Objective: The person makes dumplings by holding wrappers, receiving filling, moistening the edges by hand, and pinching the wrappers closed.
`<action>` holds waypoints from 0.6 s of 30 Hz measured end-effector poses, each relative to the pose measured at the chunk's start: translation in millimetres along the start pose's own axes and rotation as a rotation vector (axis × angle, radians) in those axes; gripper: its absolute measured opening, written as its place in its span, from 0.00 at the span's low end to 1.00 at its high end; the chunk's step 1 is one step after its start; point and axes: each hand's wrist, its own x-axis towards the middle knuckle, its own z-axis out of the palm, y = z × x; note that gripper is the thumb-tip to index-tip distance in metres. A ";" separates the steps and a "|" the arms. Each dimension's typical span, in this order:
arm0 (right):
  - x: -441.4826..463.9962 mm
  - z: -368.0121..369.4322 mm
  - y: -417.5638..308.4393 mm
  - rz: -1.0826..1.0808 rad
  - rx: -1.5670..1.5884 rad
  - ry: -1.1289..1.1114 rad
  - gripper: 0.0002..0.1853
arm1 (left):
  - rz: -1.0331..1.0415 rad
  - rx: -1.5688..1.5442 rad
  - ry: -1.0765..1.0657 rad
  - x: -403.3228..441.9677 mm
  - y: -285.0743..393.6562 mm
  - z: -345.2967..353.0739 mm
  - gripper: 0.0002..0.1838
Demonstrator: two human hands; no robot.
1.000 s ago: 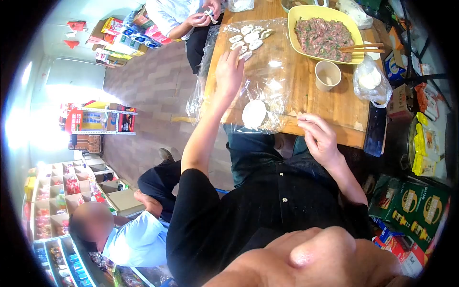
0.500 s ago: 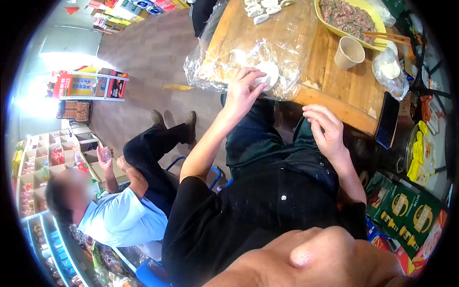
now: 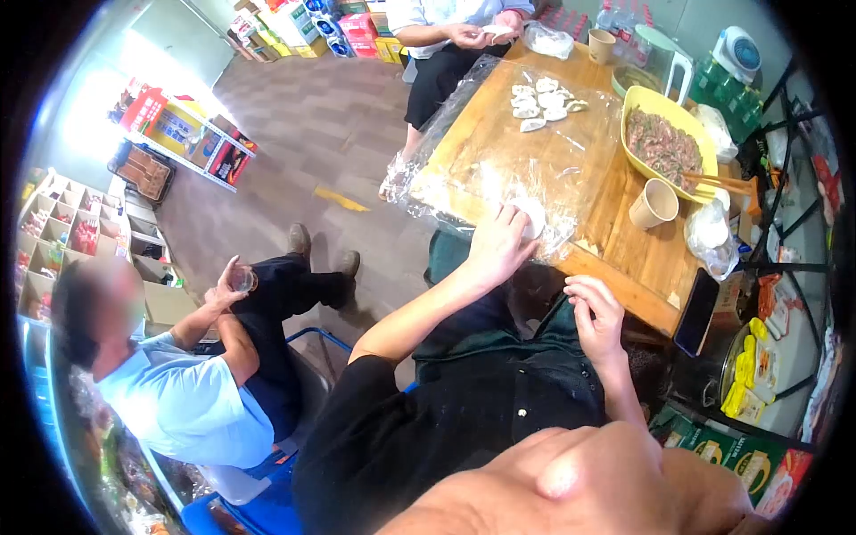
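Note:
My left hand (image 3: 501,242) is at the near edge of the wooden table, its bent fingers closed on the edge of a round white dumpling wrapper (image 3: 533,217). Whether one wrapper or a stack lies there I cannot tell. Clear plastic film (image 3: 571,165) is spread under it. My right hand (image 3: 596,314) hovers over my lap just off the table edge, fingers loosely curled and apart, with nothing in it. Farther along the film sit several folded dumplings (image 3: 542,102). A yellow bowl (image 3: 627,147) of minced filling (image 3: 664,147) stands to the right, with chopsticks (image 3: 720,183) resting in it.
A paper cup (image 3: 654,204), a plastic bag (image 3: 711,239) and a phone (image 3: 696,312) lie along the table's right side. Across the table, another person's hands (image 3: 473,36) hold a white wrapper. A seated person in light blue (image 3: 192,401) holds a cup (image 3: 242,278) at left.
The view has tilted up, bringing the person across the table into sight. My left hand stays at the wrapper; my right fingers have curled more. The seated person's cup has come down.

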 end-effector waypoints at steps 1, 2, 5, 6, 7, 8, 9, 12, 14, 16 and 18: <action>1.9 0.5 -1.6 -0.007 0.000 -0.004 0.12 | -0.005 0.026 -0.001 0.7 1.3 -0.5 0.17; 2.0 1.3 -2.0 -0.011 0.003 -0.009 0.12 | -0.008 0.023 0.008 0.7 2.5 -0.4 0.17; 4.5 4.1 -2.3 -0.019 0.019 -0.025 0.12 | 0.007 0.095 0.005 0.3 2.4 1.3 0.14; 6.8 5.3 -4.1 -0.024 0.025 -0.028 0.12 | 0.015 0.072 0.007 0.0 -0.8 1.4 0.12; 9.2 5.6 -4.5 -0.029 0.019 -0.034 0.12 | 0.025 0.048 0.012 0.6 -3.9 2.3 0.11; 11.1 5.9 -5.1 -0.022 0.033 -0.043 0.12 | 0.021 0.045 0.020 0.9 -7.5 2.8 0.11; 13.0 6.1 -5.7 -0.013 0.046 -0.052 0.12 | 0.022 -0.054 0.026 1.9 -10.6 1.1 0.09; 21.4 6.3 -9.9 0.002 0.069 -0.086 0.11 | -0.080 -0.289 -0.007 4.6 -25.7 -0.1 0.06; 29.5 3.8 -12.6 -0.020 0.036 -0.113 0.11 | -0.161 -0.513 0.039 5.2 -38.9 1.8 0.07; 37.6 4.9 -14.5 -0.041 0.016 -0.145 0.10 | -0.313 -0.749 -0.052 6.5 -37.4 -10.7 0.07; 45.8 8.0 -15.2 -0.065 -0.057 -0.083 0.09 | -0.410 -1.231 -0.130 7.1 -35.1 -22.4 0.07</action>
